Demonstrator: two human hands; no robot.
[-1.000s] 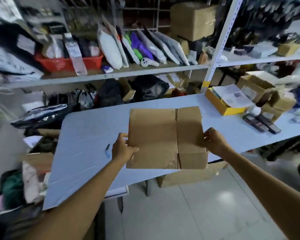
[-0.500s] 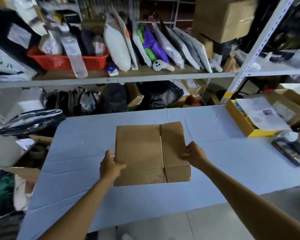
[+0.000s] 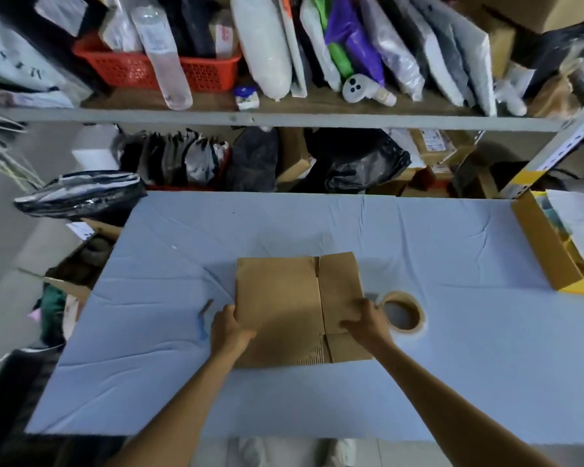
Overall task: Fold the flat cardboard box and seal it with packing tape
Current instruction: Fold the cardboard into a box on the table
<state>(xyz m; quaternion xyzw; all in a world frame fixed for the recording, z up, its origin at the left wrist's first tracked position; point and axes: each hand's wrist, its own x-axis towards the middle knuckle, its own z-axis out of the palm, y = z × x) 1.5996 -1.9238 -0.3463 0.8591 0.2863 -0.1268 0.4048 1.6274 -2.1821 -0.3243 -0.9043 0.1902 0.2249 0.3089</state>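
While the flat cardboard box (image 3: 284, 308) lies collapsed on the blue-covered desk (image 3: 452, 382), near its front middle, the head view shows both hands holding it at opposite sides. The left hand (image 3: 231, 328) is clamped on the left edge, thumb on top and fingers tucked beneath. The right hand (image 3: 366, 323) is closed over the right edge of the narrower panel, though the fingers underneath are hidden. This two-sided hold probably serves to square the sheet up and then push the sides inward so that it opens into a tube; no flap is folded yet, so the task seems to be at its start. The packing tape roll (image 3: 403, 311) lies flat just beside the right hand, close enough to reach once the flaps are shut, but near enough that an opening panel could knock it. A small blue object (image 3: 203, 320), too blurred to identify, sits just left of the left hand. A yellow carton (image 3: 550, 254) stands well apart at the right, and the crowded shelf (image 3: 284, 114) behind holds a red basket (image 3: 142, 70) and bagged goods, none of which blocks the work.
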